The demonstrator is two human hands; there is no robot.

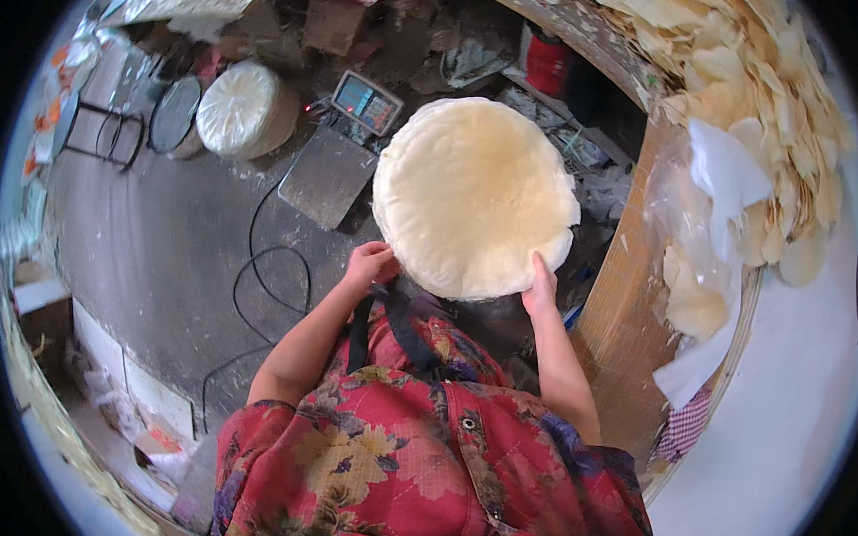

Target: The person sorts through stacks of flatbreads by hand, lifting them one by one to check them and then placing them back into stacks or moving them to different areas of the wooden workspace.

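A thick stack of large round flatbreads point(477, 199) lies before me, pale cream with faint browning on top. At its lower left edge is my left hand point(372, 263), fingers bent in against the rim; their tips are partly hidden. My right hand point(540, 286) grips the lower right edge, thumb on top and fingers underneath, out of sight. What the stack rests on is hidden beneath it. Just left of the bread stands a digital scale with a lit display point(367, 103) and a flat metal platform point(328, 177).
A plastic-wrapped round stack point(239, 110) stands on the floor at upper left, beside a round stool point(175, 115). A black cable point(248, 262) loops over the floor. At right, a wooden table point(612, 296) bears plastic film and a heap of thin flatbreads point(761, 88).
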